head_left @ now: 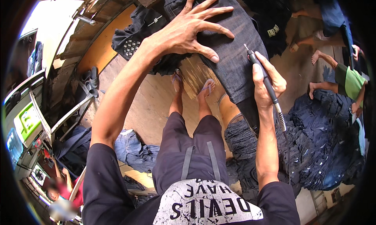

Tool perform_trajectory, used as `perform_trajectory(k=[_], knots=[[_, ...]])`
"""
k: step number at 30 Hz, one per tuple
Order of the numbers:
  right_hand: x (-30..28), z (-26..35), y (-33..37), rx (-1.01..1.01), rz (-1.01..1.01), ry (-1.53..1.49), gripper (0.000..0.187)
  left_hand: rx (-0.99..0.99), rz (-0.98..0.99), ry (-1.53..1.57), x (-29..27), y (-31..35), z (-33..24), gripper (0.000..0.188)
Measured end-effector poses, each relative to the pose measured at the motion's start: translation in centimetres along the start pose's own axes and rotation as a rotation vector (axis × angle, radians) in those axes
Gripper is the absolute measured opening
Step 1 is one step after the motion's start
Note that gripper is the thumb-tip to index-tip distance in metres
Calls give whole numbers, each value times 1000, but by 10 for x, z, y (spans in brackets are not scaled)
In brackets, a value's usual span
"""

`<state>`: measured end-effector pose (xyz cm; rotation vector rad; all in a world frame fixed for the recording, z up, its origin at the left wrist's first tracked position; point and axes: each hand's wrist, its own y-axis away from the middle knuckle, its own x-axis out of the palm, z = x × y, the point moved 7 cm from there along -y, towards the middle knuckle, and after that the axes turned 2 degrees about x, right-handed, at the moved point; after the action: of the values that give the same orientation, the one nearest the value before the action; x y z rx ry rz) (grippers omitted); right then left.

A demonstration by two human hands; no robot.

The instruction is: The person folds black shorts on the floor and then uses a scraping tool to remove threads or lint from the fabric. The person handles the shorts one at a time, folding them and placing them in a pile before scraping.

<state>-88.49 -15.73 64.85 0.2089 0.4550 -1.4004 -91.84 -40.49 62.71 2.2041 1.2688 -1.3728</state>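
A dark denim jeans leg [239, 64] stretches out before me, running from the top of the view down toward the lower right. My left hand [188, 29] lies on it, fingers spread wide. In my right hand [274, 82] is a slim black pen-type rotary tool [278, 109], held like a pencil. Its thin metal tip points at the denim near the leg's right side; I cannot tell whether it touches. A dark cord trails down from the tool's back end.
Dark garments with pale labels [133, 45] hang at the upper left. Heaps of dark jeans [309, 143] fill the lower right; blue jeans [135, 148] lie on the left. Sandals [91, 82] rest on the floor. Other people sit at the right and lower left.
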Motion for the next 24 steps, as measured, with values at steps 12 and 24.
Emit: perform_trajectory(k=[12, 24], knots=[[54, 28, 3, -404, 164, 61, 30, 12, 238, 11, 7, 3, 4, 81], [60, 26, 2, -414, 200, 88, 31, -11, 282, -5, 12, 1, 7, 81]])
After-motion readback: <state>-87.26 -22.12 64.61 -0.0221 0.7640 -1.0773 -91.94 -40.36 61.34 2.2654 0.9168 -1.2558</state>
